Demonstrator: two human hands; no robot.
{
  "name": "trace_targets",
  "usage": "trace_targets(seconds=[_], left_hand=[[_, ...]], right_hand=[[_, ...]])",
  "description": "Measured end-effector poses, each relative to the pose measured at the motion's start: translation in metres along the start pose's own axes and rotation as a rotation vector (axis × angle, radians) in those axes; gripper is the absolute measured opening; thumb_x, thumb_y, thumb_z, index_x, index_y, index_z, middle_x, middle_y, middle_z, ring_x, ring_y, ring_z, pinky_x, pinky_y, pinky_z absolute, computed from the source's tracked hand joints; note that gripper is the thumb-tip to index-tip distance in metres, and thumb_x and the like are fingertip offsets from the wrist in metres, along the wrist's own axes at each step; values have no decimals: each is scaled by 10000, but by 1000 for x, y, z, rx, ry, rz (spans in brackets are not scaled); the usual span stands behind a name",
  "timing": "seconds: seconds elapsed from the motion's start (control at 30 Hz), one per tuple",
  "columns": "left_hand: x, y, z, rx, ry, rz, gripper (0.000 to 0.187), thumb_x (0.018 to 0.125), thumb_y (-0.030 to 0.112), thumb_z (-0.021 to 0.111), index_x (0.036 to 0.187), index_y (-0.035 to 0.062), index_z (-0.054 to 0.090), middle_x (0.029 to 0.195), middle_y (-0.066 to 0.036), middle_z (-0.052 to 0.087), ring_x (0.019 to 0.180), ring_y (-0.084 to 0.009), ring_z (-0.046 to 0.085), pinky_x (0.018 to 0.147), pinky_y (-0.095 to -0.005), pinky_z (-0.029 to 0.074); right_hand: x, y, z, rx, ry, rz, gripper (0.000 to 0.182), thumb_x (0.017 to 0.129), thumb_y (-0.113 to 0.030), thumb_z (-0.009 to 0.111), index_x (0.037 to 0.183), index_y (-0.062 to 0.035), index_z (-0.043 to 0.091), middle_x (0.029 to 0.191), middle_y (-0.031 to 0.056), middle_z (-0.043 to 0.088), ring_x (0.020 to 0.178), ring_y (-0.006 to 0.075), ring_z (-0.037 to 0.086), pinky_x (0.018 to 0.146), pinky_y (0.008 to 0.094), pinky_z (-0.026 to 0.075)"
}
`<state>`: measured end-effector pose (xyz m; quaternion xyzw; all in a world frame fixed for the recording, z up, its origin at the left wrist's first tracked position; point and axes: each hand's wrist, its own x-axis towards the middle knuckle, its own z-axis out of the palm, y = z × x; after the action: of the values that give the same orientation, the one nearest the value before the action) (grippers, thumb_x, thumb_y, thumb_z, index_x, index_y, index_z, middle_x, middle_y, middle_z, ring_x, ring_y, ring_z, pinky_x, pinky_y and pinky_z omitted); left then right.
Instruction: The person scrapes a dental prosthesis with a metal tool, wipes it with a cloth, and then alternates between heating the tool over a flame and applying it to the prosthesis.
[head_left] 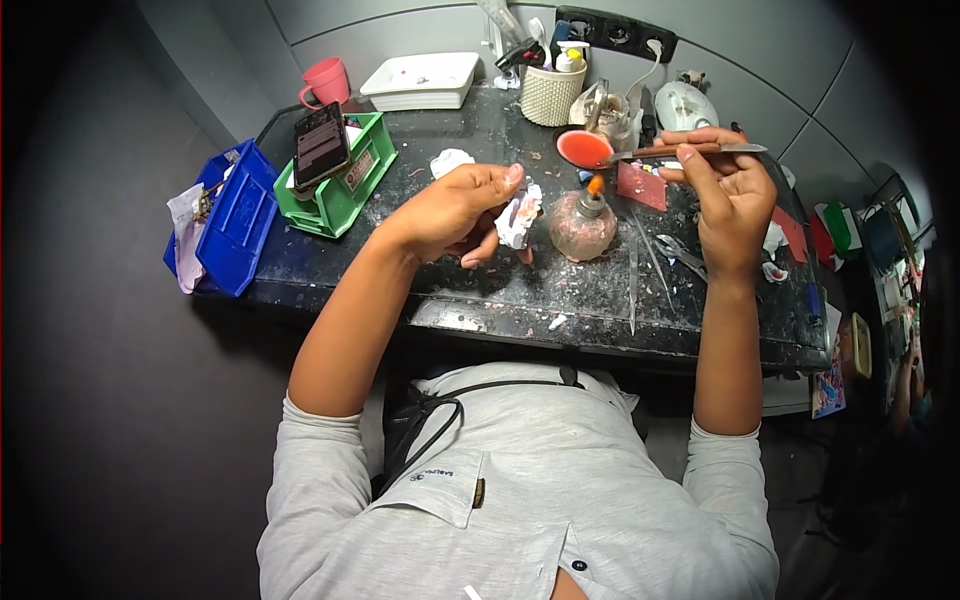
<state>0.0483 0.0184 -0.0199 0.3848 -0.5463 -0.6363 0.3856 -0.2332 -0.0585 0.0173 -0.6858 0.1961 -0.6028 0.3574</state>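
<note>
My left hand (452,208) is closed around a small white plaster piece (519,217) with pinkish patches, perhaps a dental cast. Between the fingers of my right hand (732,195) lies a wax knife (688,151) with a brown handle, held nearly level. Its left tip reaches the rim of a round dish of red-orange wax (583,149). Below the dish stands a glass spirit lamp (582,230), its orange flame (596,186) burning. A pink wax sheet (641,186) lies on the bench to the right of the flame.
Thin metal tools (633,280) lie right of the lamp. At left are a green bin (370,160) with a phone (321,145) on top and a blue bin (238,235). Along the back stand a pink mug (326,82), white tray (420,82) and woven basket (552,98).
</note>
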Motion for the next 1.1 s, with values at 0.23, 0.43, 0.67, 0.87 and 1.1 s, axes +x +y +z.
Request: trace_targets(seconds=[0.23,0.43,0.67,0.87,1.1], left_hand=[[-2,-2,0,29,34,23,407,1086,384,395,989,31,572,774,-181,708,349,-129,475,319,-232,328],[2,-4,9,291,371,-19,418,1069,390,419,981,39,631,797,-132,722,416,-107,520,354,-236,367],[4,-29,-38,470,488,-30,311,1038,389,542,1045,91,629,759,63,582,565,-26,459,468,-200,332],[13,-28,-27,599,495,-121,309,1040,392,536,1059,93,614,689,60,535,517,-36,419,436,-217,295],[14,-18,-9,699,437,-53,285,1025,216,588,814,25,604,694,69,484,621,-34,382,546,-228,282]], right_hand=[[-5,-2,10,244,-72,-42,111,943,35,586,1042,43,635,978,158,717,880,222,732,741,303,638],[-8,6,11,37,104,-239,57,908,-39,665,898,7,633,857,65,713,791,106,694,666,274,564],[-14,-4,4,14,-17,-167,35,893,16,571,911,-13,575,738,146,679,594,219,714,643,358,561],[-18,-16,-4,-112,27,-294,40,902,-18,561,864,-31,555,585,94,627,606,248,708,623,391,527],[-13,-6,-3,-186,6,-260,83,876,-87,614,922,-19,601,739,169,665,731,385,670,705,458,521]])
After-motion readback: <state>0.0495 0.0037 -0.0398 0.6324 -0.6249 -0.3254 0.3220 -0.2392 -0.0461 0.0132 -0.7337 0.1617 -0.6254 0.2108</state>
